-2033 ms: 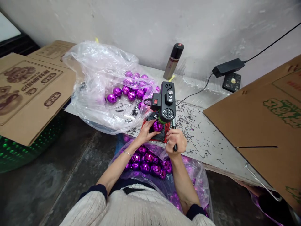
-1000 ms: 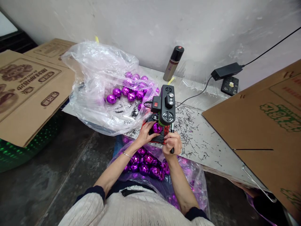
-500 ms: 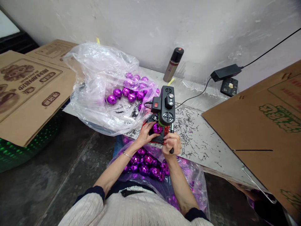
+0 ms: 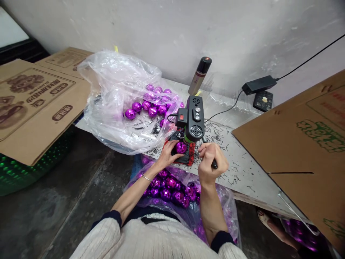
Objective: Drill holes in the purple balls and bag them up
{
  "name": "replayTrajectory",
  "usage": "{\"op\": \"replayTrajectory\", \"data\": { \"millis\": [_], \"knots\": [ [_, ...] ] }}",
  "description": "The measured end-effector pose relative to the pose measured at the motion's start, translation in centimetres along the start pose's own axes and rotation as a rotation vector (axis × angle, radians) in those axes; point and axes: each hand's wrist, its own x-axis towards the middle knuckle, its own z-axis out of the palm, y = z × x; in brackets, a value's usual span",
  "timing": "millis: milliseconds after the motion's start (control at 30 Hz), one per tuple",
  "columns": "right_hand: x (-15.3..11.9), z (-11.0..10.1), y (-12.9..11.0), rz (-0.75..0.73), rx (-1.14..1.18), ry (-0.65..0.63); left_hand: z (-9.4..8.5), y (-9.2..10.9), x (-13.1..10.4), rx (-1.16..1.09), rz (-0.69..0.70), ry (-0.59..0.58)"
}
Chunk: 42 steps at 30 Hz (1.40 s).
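Note:
A small black bench press (image 4: 196,117) with round vents and a red switch stands on the table. Under its head sits a shiny purple bauble (image 4: 181,147), held from the left between the thumb and fingers of my left hand (image 4: 168,154). My right hand (image 4: 212,162) is wrapped round the black lever handle (image 4: 214,164) at the press's right side. Beneath the bauble is a dark base plate (image 4: 185,157) with a red edge. In my lap, a clear plastic bag (image 4: 226,201) holds many purple faceted baubles (image 4: 170,183).
A clear plastic bag (image 4: 107,79) with more purple baubles (image 4: 152,112) lies left of the press. Dark pin-like bits litter the table (image 4: 229,151). Behind stand a spray can (image 4: 199,76) and a power adapter (image 4: 260,85). Cardboard boxes (image 4: 40,104) flank both sides; another person's foot shows lower right.
My right hand has swung to the right and slightly up with the lever handle. The left hand stays on the bauble, and the view has shifted slightly.

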Motion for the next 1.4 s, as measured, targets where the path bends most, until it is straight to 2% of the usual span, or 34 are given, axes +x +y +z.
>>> {"op": "replayTrajectory", "data": {
  "millis": [100, 200, 267, 300, 333, 400, 467, 500, 533, 600, 667, 733, 800, 900, 967, 1033, 1133, 1200, 1300, 1400],
  "knots": [
    [0.4, -0.3, -0.5, -0.011, 0.015, -0.016, -0.4, 1.7, -3.9, 0.106, 0.122, 0.007],
    [-0.7, -0.4, 0.2, -0.06, 0.003, -0.023, -0.2, 3.4, -9.0, 0.225, 0.216, -0.177],
    [-1.4, -0.4, 0.8, -0.081, -0.009, -0.032, -0.2, 3.8, -10.7, 0.261, 0.224, -0.214],
    [-1.6, -0.4, 1.1, -0.089, -0.011, -0.039, -0.5, 3.7, -10.4, 0.262, 0.233, -0.181],
    [-1.8, -0.4, 1.2, -0.097, -0.01, -0.043, -1.1, 3.4, -9.4, 0.256, 0.24, -0.114],
    [-1.7, -0.4, 1.3, -0.112, -0.002, -0.047, -3.1, 2.2, -5.3, 0.236, 0.23, 0.09],
    [-1.5, -0.4, 1.2, -0.117, 0.002, -0.047, -5.8, 0.3, 0.3, 0.239, 0.059, 0.294],
    [-1.4, -0.3, 1.1, -0.116, 0.0, -0.046, -7.1, -0.7, 3.2, 0.254, -0.059, 0.341],
    [-1.3, -0.3, 1.0, -0.115, -0.003, -0.043, -8.1, -1.7, 5.8, 0.284, -0.176, 0.313],
    [-1.3, -0.2, 1.0, -0.119, -0.008, -0.039, -9.2, -3.4, 9.6, 0.323, -0.367, 0.123],
    [-1.3, -0.1, 1.0, -0.13, -0.004, -0.041, -9.0, -4.4, 11.4, 0.318, -0.419, -0.084],
    [-1.4, -0.1, 1.1, -0.138, 0.001, -0.042, -8.1, -4.9, 11.9, 0.275, -0.383, -0.205],
    [-1.4, -0.1, 1.2, -0.139, 0.0, -0.04, -7.1, -4.9, 11.7, 0.222, -0.369, -0.213],
    [-1.3, -0.2, 1.2, -0.153, -0.005, -0.041, -6.9, -4.7, 11.3, 0.073, -0.446, -0.05],
    [-1.3, -0.2, 1.2, -0.163, -0.005, -0.046, -8.0, -4.4, 10.7, -0.155, -0.522, 0.137],
    [-1.2, -0.2, 1.2, -0.161, -0.003, -0.044, -9.8, -3.7, 9.5, -0.458, -0.561, 0.274],
    [-1.2, -0.1, 1.2, -0.145, 0.0, -0.036, -12.1, -1.8, 6.2, -0.802, -0.575, 0.301],
    [-1.3, 0.0, 1.2, -0.146, 0.004, -0.038, -12.3, -0.3, 3.6, -0.903, -0.593, 0.299],
    [-1.4, 0.0, 1.2, -0.146, 0.012, -0.032, -10.1, 1.7, 0.5, -0.977, -0.634, 0.293],
    [-1.2, 0.0, 1.0, -0.121, 0.008, -0.019, -6.1, 2.6, -0.9, -1.004, -0.673, 0.253]
  ]
}}
